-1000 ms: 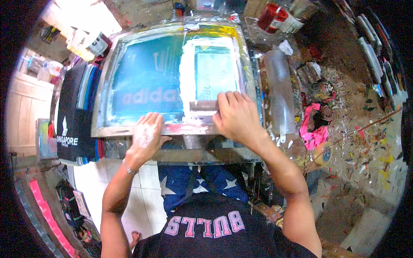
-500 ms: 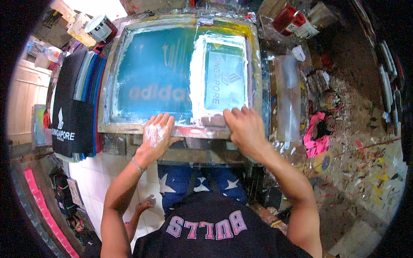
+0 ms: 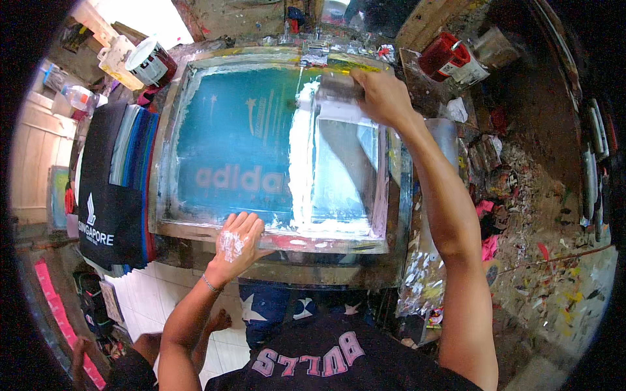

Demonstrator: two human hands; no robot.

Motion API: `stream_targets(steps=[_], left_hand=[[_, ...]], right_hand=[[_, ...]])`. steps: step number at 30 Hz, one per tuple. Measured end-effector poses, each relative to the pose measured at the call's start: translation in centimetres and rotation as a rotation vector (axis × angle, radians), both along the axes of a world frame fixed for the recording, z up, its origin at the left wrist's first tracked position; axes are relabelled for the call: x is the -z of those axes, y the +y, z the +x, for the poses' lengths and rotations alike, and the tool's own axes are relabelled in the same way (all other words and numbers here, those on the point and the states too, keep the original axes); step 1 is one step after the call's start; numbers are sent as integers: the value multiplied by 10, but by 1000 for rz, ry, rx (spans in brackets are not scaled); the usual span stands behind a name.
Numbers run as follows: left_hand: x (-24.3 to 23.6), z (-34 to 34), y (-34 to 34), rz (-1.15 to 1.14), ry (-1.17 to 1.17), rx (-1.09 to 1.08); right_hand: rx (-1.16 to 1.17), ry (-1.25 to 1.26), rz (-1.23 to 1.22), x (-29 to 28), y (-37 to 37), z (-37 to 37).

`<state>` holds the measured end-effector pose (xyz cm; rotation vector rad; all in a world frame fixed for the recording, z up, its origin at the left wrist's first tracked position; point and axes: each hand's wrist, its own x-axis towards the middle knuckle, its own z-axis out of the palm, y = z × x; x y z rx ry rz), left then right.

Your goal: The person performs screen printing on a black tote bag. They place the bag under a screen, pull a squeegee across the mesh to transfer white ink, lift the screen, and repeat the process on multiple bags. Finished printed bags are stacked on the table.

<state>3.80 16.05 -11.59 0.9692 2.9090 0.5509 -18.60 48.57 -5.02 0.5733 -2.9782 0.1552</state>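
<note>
A screen-printing screen (image 3: 231, 137) in a paint-stained frame lies before me, with teal mesh, pale lettering and a white-inked window on its right part. My left hand (image 3: 238, 247), smeared with white on the back, grips the near edge of the frame with fingers bent over it. My right hand (image 3: 381, 94) is closed on a squeegee (image 3: 336, 88) at the far end of the inked window. The squeegee is partly hidden by my fingers, and my right arm casts a shadow over the window.
A stack of dark printed cloths (image 3: 98, 195) is left of the screen. Ink containers stand at back left (image 3: 147, 62) and back right (image 3: 437, 62). A cluttered, paint-spattered surface (image 3: 554, 280) is at the right. A co-worker's leg and dark clothing (image 3: 130, 368) show at lower left.
My right hand has swept from the near end of the window to the far end with the squeegee. My left hand stays on the near frame edge. More of the co-worker shows.
</note>
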Motion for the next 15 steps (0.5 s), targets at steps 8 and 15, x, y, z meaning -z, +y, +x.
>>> stream_targets(steps=[8,15], left_hand=[[-1,-1,1,-10,-48,-21],[1,3,0,28,2,-17]], right_hand=[[-27,49,-12,37,-5,19],[-80,-77,-34,18,-26,176]])
